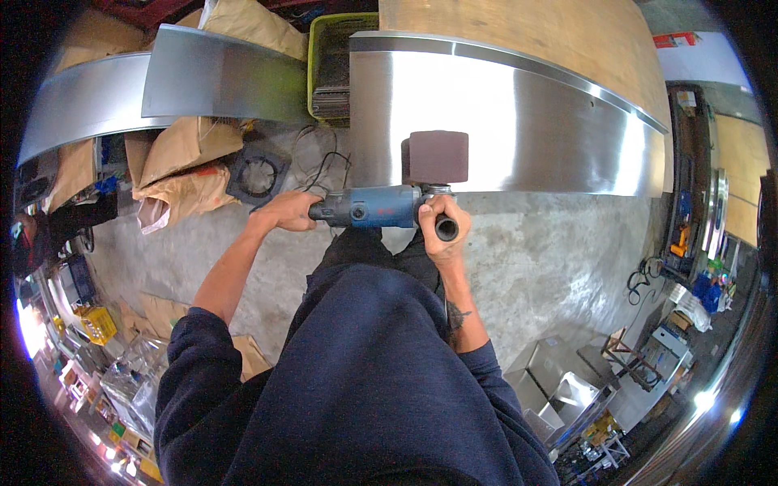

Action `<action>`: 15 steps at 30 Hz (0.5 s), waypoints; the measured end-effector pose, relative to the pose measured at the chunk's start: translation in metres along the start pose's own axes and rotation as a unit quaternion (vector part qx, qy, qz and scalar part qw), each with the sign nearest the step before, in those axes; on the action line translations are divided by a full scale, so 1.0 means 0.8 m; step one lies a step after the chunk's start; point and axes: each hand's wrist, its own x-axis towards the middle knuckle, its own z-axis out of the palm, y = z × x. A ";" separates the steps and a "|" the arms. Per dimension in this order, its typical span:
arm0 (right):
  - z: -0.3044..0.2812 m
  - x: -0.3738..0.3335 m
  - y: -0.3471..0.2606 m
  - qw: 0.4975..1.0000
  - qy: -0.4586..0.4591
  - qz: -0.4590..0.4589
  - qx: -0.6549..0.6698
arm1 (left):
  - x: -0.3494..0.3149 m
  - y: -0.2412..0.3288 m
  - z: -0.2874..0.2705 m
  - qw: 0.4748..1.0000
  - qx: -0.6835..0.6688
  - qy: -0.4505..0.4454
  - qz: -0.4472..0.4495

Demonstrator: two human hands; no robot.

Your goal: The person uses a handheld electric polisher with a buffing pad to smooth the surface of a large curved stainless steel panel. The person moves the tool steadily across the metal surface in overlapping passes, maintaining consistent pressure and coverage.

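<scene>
Both my hands hold a blue and black power sander (379,207) across the front of my body. My left hand (289,212) is wrapped round its rear grip at the left end. At the other end my right hand (444,223) closes round the black side handle (446,228). The brown abrasive drum (439,156) on the tool is over the front part of a shiny stainless steel sheet (551,121); whether it touches the metal I cannot tell. A dark cord (331,166) lies in loops left of the sheet.
A wooden board (519,24) lies behind the sheet. Left of it are a yellow-green crate (344,105), a second metal panel (219,73), brown paper sacks (190,146) and a black square fan-like unit (258,174). Metal boxes (559,373) stand at the lower right of the concrete floor (551,259).
</scene>
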 end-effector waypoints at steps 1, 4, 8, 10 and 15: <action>0.004 -0.003 0.001 1.000 -0.005 0.009 -0.001 | -0.002 -0.004 -0.003 1.000 0.002 -0.007 -0.004; 0.025 -0.005 -0.004 1.000 -0.014 0.009 -0.010 | -0.009 -0.023 -0.004 1.000 0.008 -0.020 -0.023; 0.050 -0.008 -0.011 0.999 -0.041 -0.006 -0.017 | -0.028 -0.042 -0.009 1.000 0.008 0.005 -0.026; 0.064 -0.010 -0.012 0.998 -0.047 -0.022 -0.030 | -0.039 -0.051 -0.009 0.999 0.012 0.001 -0.039; 0.102 -0.016 -0.014 0.996 -0.065 -0.044 -0.030 | -0.065 -0.112 0.001 1.000 0.000 0.001 -0.025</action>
